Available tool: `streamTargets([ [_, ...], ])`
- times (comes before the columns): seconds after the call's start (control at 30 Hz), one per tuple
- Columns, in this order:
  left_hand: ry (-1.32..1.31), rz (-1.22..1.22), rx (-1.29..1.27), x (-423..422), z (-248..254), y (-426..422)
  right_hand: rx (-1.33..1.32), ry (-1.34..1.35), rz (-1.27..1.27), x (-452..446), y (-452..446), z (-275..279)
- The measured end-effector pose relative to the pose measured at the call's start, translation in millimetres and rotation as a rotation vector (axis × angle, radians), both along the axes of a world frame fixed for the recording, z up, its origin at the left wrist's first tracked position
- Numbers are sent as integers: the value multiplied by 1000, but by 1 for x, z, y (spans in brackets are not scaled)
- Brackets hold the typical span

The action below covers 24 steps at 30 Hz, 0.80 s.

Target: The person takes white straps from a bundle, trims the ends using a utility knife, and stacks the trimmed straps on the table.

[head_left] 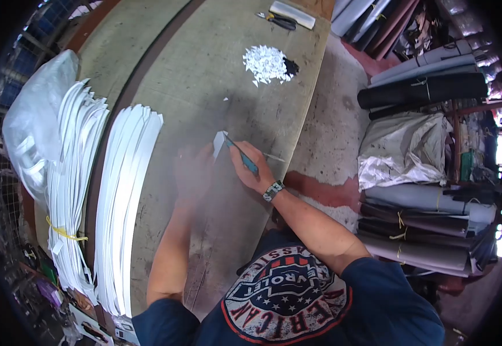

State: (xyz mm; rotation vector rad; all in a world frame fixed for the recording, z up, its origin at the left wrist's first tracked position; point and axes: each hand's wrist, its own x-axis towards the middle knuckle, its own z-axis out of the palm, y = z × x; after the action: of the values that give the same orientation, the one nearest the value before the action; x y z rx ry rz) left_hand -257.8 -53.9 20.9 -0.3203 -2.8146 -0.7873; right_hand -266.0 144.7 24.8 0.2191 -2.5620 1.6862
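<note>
A teal-handled cutting tool (249,165) lies in my right hand (253,164), its dark tip pointing up and left. I cannot make out whether it is a knife or snips. The tool's tip touches the end of a short white strip (220,143). My left hand (195,167) is blurred by a hazy smear, but its fingertips close on the strip's left side. Further up the table, small white triangular offcuts (265,64) lie in a pile beside a dark patch. One loose offcut (225,98) sits between the pile and my hands.
Long white strips (125,207) lie stacked at the left, beside a bundle tied with yellow cord (66,230). A clear plastic bag (40,121) rests behind them. Pliers (281,22) and a pale block (292,14) lie at the far end. Material rolls (424,92) line the right side.
</note>
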Motion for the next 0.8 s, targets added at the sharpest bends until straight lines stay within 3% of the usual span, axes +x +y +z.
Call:
streamTargets([
  [0.07,67,3,13,15,-5,-14,-75,-85,24,-3,13,-4],
  [0.1,-71,22,14,23,-1,-20,-160,-167,5,-5,21,-5],
  [0.17,-50,126,-23,37,3,-19,-321,-348,-23,-8,42,-5],
  [0.23,-6,193,-77,53,23,-6,-320,-370,-6,-14,65,8],
  [0.43,-7,154,59,79,10,72,-352,-351,-19,-46,141,14],
  [0.8,-204,476,-215,-84,-9,204,-225,-160,-221,-125,336,56],
])
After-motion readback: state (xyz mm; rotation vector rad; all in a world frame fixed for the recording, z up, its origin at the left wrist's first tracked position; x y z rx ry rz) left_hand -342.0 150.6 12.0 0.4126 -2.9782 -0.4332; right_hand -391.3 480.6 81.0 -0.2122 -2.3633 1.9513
